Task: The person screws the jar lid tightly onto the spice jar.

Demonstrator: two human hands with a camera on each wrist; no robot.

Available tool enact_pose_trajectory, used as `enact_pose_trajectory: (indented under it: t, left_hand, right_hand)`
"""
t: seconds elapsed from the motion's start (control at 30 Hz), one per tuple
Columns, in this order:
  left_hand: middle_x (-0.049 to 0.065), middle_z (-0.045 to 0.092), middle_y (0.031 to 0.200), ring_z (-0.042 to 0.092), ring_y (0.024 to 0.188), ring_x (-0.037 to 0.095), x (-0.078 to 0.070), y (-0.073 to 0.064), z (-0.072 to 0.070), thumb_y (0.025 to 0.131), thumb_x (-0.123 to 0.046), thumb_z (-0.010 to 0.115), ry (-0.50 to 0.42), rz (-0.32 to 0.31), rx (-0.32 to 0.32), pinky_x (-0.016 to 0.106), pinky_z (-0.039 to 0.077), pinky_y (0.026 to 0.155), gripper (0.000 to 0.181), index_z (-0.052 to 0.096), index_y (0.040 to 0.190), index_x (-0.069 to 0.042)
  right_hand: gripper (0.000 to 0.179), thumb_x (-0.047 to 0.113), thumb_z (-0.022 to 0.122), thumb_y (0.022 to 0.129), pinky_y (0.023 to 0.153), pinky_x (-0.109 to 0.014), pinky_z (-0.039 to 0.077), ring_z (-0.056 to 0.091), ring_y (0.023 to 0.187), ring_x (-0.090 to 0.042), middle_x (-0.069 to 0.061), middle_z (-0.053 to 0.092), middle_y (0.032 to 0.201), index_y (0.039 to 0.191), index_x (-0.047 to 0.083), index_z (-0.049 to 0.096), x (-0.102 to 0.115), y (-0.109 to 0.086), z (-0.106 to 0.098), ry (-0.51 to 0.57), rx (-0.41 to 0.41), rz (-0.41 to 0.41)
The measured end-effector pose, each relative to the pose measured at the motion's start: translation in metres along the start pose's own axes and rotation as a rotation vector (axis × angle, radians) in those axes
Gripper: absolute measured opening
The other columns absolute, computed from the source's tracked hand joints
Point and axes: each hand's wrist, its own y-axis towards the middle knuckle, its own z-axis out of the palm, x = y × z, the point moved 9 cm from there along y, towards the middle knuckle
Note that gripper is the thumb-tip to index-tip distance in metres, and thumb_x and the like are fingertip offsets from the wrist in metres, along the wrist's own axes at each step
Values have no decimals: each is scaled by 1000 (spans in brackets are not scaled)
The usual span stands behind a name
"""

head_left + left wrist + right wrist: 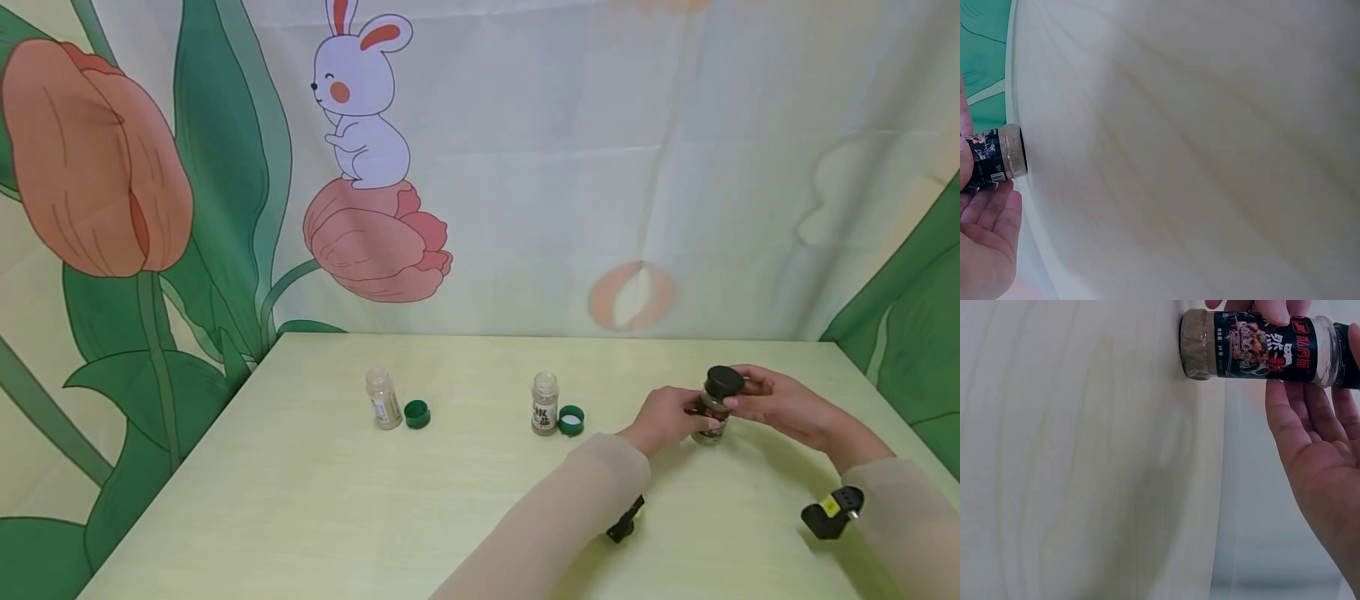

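A spice jar (1266, 347) with a dark printed label and a black cap (723, 381) stands upright at the right of the table, its base right at the tabletop. My left hand (663, 419) grips the jar's body from the left, fingers around the label. From the other side, my right hand (787, 408) pinches the cap between thumb and fingers. Brownish powder shows through the clear glass near the base. In the left wrist view the jar (1013, 150) sits at the left edge, partly covered by fingers.
Two clear jars without caps, one at the left (383, 404) and one near the middle (545, 406), stand on the pale table (300, 500). A green cap (417, 414) lies beside the left jar, another green cap (572, 421) beside the middle one. A printed curtain (510, 167) hangs behind.
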Motion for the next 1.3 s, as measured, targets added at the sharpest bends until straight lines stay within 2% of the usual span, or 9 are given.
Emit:
enact_pose_trajectory:
  t: [0.2, 0.23, 0.27, 0.33, 0.43, 0.5, 0.6, 0.93, 1.3]
  left_hand:
    - [-6, 80, 106, 67, 95, 1, 1, 0, 0, 93, -31, 76, 4, -6, 4, 11, 46, 81, 23, 77, 111, -19]
    - [-6, 80, 105, 67, 95, 2, 1, -1, 0, 93, -31, 76, 5, -7, 5, 11, 46, 81, 23, 77, 111, -18]
    - [-6, 80, 105, 67, 94, 2, 1, -1, 0, 93, -31, 76, 7, -8, 6, 11, 46, 81, 23, 77, 111, -18]
    - [-6, 80, 105, 67, 94, 2, 1, 0, 0, 93, -31, 76, 4, -6, 7, 11, 46, 81, 23, 77, 112, -17]
    - [-5, 80, 105, 67, 94, 1, 1, 0, 1, 93, -30, 77, -9, -1, 8, 10, 46, 80, 24, 77, 113, -17]
    - [-5, 80, 105, 67, 94, 1, 1, 0, 1, 93, -30, 77, -13, -1, 8, 10, 46, 79, 24, 77, 113, -17]
    - [-4, 80, 105, 67, 92, 2, 1, -1, 1, 93, -30, 77, -12, -2, 9, 10, 45, 78, 24, 77, 112, -16]
    - [-5, 80, 109, 69, 99, 2, 0, -1, -1, 92, -29, 77, -20, 3, 6, 9, 46, 83, 27, 77, 117, -19]
    - [-5, 80, 111, 69, 104, 2, 1, 0, 1, 93, -29, 77, -23, 8, 9, 9, 46, 86, 28, 77, 118, -19]
  right_hand:
    - [35, 10, 60, 102, 90, -13, 50, 58, 109, 13, 28, 61, 116, 130, 25, 47, 0, 0, 0, -38, -12, 14]
    - [37, 10, 60, 103, 91, -13, 51, 58, 109, 13, 25, 61, 120, 136, 20, 45, 0, 1, 1, -40, -8, 13]
    - [42, 10, 59, 103, 92, -13, 51, 57, 110, 14, 25, 59, 121, 141, 15, 42, -1, 0, 1, -40, 1, 17]
    - [48, 9, 57, 104, 93, -13, 51, 57, 112, 15, 27, 58, 124, 147, 13, 37, -2, 0, 0, -19, 31, 18]
    - [52, 8, 54, 105, 95, -13, 51, 57, 114, 15, 29, 58, 127, 151, 18, 33, -2, -1, 1, 26, 86, 13]
    - [49, 6, 52, 105, 96, -14, 51, 58, 116, 14, 32, 59, 125, 144, 31, 38, -1, -2, 1, 67, 122, -2]
    - [47, 5, 50, 106, 97, -15, 52, 59, 117, 12, 30, 61, 127, 138, 38, 42, 2, -3, 3, 97, 155, -24]
    - [43, 1, 49, 106, 96, -15, 53, 63, 115, 7, 24, 65, 125, 127, 39, 52, 8, -1, 5, 112, 165, -68]
    - [39, 3, 51, 105, 93, -15, 54, 63, 111, 8, 25, 65, 121, 124, 37, 51, 6, -2, 6, 97, 93, -54]
